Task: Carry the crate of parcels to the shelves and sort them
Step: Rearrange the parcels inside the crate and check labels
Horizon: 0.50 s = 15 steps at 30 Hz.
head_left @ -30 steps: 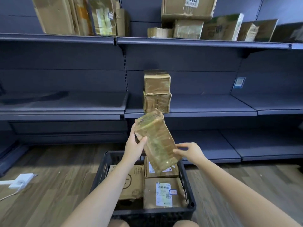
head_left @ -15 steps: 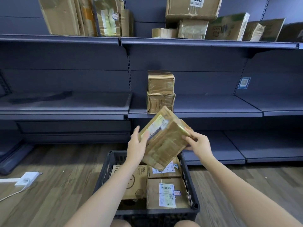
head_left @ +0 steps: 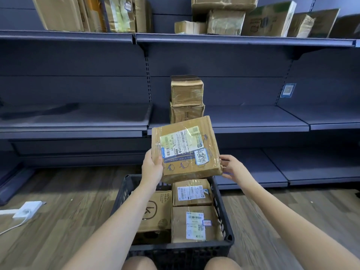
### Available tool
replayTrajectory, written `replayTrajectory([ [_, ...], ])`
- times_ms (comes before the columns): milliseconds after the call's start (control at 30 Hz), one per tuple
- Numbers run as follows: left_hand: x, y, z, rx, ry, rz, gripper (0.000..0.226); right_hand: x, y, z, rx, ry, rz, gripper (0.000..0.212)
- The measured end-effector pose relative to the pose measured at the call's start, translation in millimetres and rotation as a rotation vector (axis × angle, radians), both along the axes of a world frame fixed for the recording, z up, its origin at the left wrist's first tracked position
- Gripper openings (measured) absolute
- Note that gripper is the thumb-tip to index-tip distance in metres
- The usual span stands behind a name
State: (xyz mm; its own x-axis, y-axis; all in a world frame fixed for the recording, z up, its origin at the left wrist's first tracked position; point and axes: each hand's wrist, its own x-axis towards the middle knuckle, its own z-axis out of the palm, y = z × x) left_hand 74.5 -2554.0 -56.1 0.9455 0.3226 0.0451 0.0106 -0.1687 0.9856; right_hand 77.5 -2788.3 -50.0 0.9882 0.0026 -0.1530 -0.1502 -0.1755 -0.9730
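Indoors, wood-plank floor [head_left: 58, 201]; grey shelves [head_left: 243, 121] behind black crate [head_left: 224, 215]. Left hand [head_left: 153, 168] and right hand [head_left: 232, 168] gripped taped parcel [head_left: 185, 151] above crate.

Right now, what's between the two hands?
In the head view, only the held parcel, label side up: the left hand grips its left edge, the right hand its right corner, above the crate.

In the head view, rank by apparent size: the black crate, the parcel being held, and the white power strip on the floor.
1. The black crate, largest.
2. The held parcel, gripped between the left hand and right hand; it is raised toward the camera, so it may look bigger than it is.
3. The white power strip, clearly smallest.
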Motion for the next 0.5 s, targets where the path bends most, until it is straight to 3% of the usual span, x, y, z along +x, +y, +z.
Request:
replayTrajectory([
  [67, 2, -1, 0, 0.031, -0.021, 0.013, 0.036, -1, 4, 6, 0.121, 0.090, -0.069, 0.030],
  [200, 1, -5, 1, 0.105, -0.075, -0.018, 0.039, 0, 3, 4, -0.100, -0.055, -0.052, 0.035],
  [367, 2, 3, 11, 0.264, -0.111, -0.180, 0.040, 17, -10, 19, -0.216, -0.240, 0.012, 0.091],
  [400, 4, 6, 17, 0.316, -0.120, -0.242, 0.040, 19, -14, 24, -0.240, -0.231, 0.073, 0.089],
  [500, 16, 18, 32, 0.382, -0.148, -0.354, 0.042, 17, -21, 31, -0.186, -0.052, 0.193, 0.048],
])
